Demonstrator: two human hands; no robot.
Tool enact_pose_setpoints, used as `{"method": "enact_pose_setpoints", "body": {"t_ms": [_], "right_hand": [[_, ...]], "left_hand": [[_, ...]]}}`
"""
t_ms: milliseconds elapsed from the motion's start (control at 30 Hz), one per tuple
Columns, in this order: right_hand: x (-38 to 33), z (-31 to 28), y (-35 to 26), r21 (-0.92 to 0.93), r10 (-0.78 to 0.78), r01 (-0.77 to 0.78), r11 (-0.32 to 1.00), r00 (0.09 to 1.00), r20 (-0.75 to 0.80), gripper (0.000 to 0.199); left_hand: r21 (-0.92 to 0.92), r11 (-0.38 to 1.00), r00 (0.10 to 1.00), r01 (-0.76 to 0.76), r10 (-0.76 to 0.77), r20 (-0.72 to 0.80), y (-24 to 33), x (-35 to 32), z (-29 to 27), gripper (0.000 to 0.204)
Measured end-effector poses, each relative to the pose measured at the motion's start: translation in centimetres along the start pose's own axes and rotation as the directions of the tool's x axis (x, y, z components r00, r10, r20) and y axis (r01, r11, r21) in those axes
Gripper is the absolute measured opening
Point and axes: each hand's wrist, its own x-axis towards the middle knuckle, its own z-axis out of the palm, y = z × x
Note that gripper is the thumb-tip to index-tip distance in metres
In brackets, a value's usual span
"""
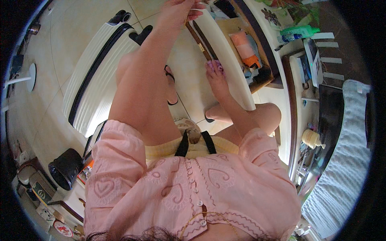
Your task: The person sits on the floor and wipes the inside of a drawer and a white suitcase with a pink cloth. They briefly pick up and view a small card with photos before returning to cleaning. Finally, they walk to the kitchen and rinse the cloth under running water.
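My right hand (217, 82) is closed on a crumpled pink-purple cloth (217, 66) at the white front of an open drawer (237, 74). Just beyond the cloth, a long brown strip with a gold-coloured band (201, 46) runs along this front, with a darker strip beside it. My left arm stretches far forward, and my left hand (183, 10) is at the upper edge of the view by the drawer's far end. Its fingers are bent, and what they hold, if anything, cannot be made out. Inside the drawer lies an orange and pale-pink packet (244, 48).
A ribbed white suitcase (100, 76) stands on the tiled floor to the left, near a black bin (66, 168). On the right, a tabletop carries a green bottle (299, 31), a cream pump bottle (313, 138) and a pale blue quilted cloth (341, 160).
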Motion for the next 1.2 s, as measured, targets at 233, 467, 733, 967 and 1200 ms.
{"method": "enact_pose_setpoints", "body": {"t_ms": [233,467,733,967,1200], "right_hand": [[8.8,0.3,0.5,0.044,-0.095,0.1,0.994,0.99,-0.106,0.024],[18.2,2.1,0.6,0.17,-0.037,0.069,0.983,0.982,-0.183,0.023],[19.0,1.6,0.1,0.318,0.048,-0.031,0.948,0.998,-0.048,0.03],[13.0,5.4,0.9,0.282,0.115,-0.058,0.958,0.975,-0.192,0.035],[7.5,-0.7,-1.2,0.575,0.365,-0.37,0.73,0.922,0.129,0.032]], "left_hand": [[0.028,0.992,0.992,-0.12,0.119,0.042,0.0,0.9,-0.6,0.026],[0.037,0.983,0.984,-0.18,0.18,0.003,0.3,1.0,-1.6,0.025],[-0.018,0.98,0.98,-0.198,0.198,0.006,-0.2,1.6,-2.0,0.026],[0.029,0.984,0.984,-0.176,0.175,0.019,-1.2,2.2,-1.5,0.026],[0.013,0.988,0.985,-0.153,0.152,0.077,-2.6,2.9,-1.3,0.026]]}}
